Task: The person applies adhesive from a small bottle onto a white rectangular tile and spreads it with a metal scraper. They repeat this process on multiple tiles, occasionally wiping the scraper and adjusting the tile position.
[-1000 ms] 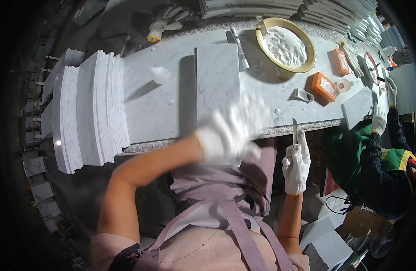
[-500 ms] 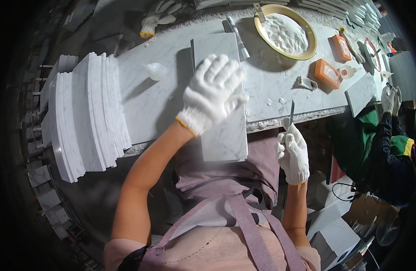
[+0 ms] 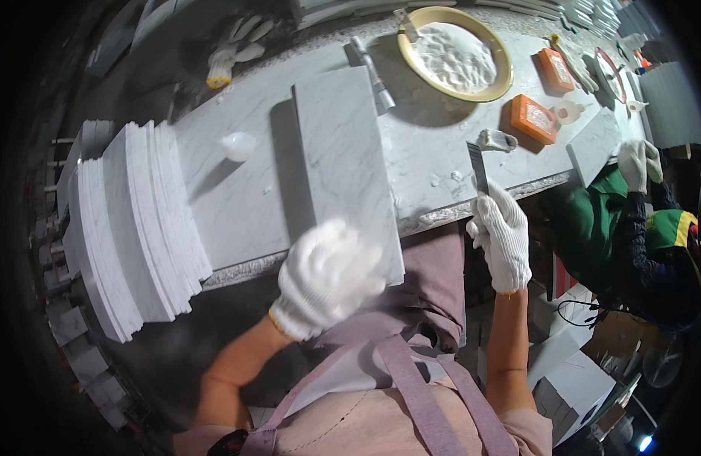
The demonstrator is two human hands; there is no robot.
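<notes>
A long marble tile [image 3: 343, 152], white with grey veins, lies raised on the marble-topped bench, its near end jutting past the bench edge. At that near end is my left hand [image 3: 324, 277] in a white knit glove, over the tile's left corner; motion smears its fingers. My right hand [image 3: 506, 239], gloved too, is closed round the lower part of a thin flat metal blade [image 3: 478, 166] that points up and away, right of the tile near the bench's front edge. The hand hides the blade's lower end.
Marble tiles [image 3: 137, 228] stand stacked on the left. Around the bench top [image 3: 252, 205] are a small translucent bottle [image 3: 237, 147], a tube [image 3: 373, 72], a yellow basin [image 3: 505, 76] of white powder, and orange blocks [image 3: 534, 119]. A co-worker [image 3: 632, 220] sits at right.
My left hand has slid from the tile's middle toward me to its near end. My right hand and the blade have risen slightly. The whole view has shifted and turned a little.
</notes>
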